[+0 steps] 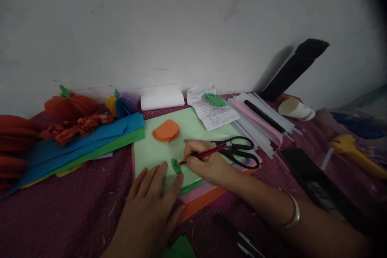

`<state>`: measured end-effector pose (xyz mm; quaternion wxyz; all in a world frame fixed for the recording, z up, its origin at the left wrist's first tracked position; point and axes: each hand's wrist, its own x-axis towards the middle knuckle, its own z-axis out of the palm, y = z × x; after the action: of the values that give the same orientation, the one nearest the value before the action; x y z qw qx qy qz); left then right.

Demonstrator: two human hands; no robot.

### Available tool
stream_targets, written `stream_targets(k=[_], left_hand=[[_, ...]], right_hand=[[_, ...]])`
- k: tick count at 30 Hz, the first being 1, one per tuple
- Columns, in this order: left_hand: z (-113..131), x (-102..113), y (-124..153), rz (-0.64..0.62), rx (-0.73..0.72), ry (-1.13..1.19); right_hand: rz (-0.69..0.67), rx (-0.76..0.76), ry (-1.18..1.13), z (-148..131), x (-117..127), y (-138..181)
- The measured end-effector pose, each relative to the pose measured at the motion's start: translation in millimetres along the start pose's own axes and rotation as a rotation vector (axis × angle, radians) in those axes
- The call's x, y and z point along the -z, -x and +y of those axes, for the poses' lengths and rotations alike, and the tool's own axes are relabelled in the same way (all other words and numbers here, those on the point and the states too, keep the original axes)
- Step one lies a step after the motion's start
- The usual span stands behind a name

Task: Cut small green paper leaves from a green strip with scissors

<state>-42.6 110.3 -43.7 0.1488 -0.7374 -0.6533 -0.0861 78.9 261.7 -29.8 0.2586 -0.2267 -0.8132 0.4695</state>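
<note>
Here's the head view, and the right hand (208, 164) has its fingers pinched tight around a red-and-black pencil (211, 152), the tip right at a small green paper leaf (174, 166)! That leaf lies on the pale green sheet (157, 149), on top of the paper stack. The left hand (151, 201) lies flat, fingers spread apart, one fingertip at the leaf's lower edge. Beyond it sits a folded orange paper piece (166, 130); black-handled scissors (242, 152) lie just behind the right hand, and more green cutouts (218, 101) rest on a handwritten note (211, 117).
</note>
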Motion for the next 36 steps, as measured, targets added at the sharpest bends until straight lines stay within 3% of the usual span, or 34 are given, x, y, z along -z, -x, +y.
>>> stream_targets(k=[8, 17, 30, 36], left_hand=[[-0.5, -0.8, -0.7, 0.013, -0.011, 0.006], [-1.6, -3.1, 0.3, 0.012, -0.013, 0.02], [-0.8, -1.7, -0.5, 0.01, 0.001, 0.018], [-0.3, -3.6, 0.6, 0.009, 0.004, 0.024]], right_hand=[[0.005, -0.058, -0.233, 0.9, 1.7, 0.6], [-0.01, 0.022, -0.013, -1.4, -0.3, -0.7], [-0.046, 0.014, -0.018, -0.7, 2.6, -1.1], [-0.005, -0.069, -0.253, 3.3, 3.2, -1.2]])
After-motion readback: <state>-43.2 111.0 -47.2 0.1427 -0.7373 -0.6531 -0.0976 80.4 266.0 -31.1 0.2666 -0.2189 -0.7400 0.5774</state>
